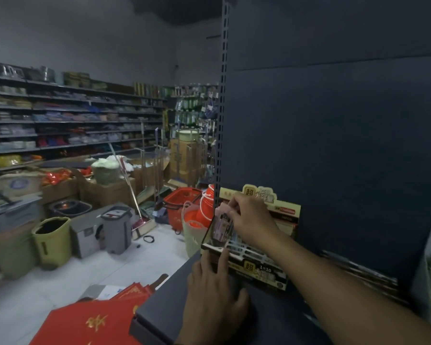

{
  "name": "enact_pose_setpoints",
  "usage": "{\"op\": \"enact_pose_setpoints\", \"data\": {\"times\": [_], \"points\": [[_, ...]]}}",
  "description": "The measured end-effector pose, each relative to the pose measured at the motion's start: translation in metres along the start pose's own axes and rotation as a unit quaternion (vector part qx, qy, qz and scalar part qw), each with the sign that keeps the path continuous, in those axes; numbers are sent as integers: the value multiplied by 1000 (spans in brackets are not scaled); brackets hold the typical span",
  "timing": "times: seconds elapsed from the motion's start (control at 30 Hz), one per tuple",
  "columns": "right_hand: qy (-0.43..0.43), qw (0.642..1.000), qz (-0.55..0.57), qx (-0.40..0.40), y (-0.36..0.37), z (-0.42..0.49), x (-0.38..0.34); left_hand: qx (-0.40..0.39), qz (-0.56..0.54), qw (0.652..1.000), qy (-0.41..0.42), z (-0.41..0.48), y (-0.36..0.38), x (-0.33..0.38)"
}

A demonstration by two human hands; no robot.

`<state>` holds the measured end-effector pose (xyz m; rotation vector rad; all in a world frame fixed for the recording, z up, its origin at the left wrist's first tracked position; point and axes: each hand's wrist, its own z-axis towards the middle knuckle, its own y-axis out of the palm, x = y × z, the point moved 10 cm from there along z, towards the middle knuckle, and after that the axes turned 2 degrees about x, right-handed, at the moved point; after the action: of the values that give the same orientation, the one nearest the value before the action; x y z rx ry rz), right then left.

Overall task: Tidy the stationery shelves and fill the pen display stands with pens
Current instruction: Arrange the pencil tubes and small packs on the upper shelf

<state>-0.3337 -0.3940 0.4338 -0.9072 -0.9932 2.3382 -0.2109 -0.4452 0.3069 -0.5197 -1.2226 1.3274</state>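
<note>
Dim shop aisle, dark shelf [174, 295]. The pen display stand [259, 260] sits right under both hands. The left hand [214, 290] presses straight fingers against its front, probably to stop it sliding, while the right hand [251, 220] pinches a pack of pens [223, 225] above the slots.

bare left hand [214, 290], bare right hand [251, 220]

A cardboard pen display stand [258, 270] sits at the left end of the dark shelf [159, 307], near its back panel. The right hand [251, 220] reaches over the stand and pinches the tops of what look like pens [223, 229], blurred, at its rear left corner. The left hand [214, 295] lies on the shelf, index finger straight against the stand's front edge.
</note>
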Motion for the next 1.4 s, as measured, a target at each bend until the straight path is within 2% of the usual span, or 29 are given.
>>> {"op": "enact_pose_setpoints", "data": {"times": [0.3,0.67,0.9,1.13,1.27,1.4], "points": [[-42,992,-119,-29,19,8,-34,5,9,1000,7,-3,0,1],[-39,987,-153,-4,32,0,-31,-7,7,1000,10,-1,3,-1],[-82,963,-258,-1,27,-1,-41,-8,8,1000,3,-1,5,-2],[-83,970,-228,7,12,-10,-37,-6,-2,1000,6,-1,5,-3],[-63,980,-186,33,-27,-30,-24,7,-12,1000,4,-2,2,-2],[-23,986,-167,13,-73,-75,6,25,-15,999,32,-6,-9,5]]}}
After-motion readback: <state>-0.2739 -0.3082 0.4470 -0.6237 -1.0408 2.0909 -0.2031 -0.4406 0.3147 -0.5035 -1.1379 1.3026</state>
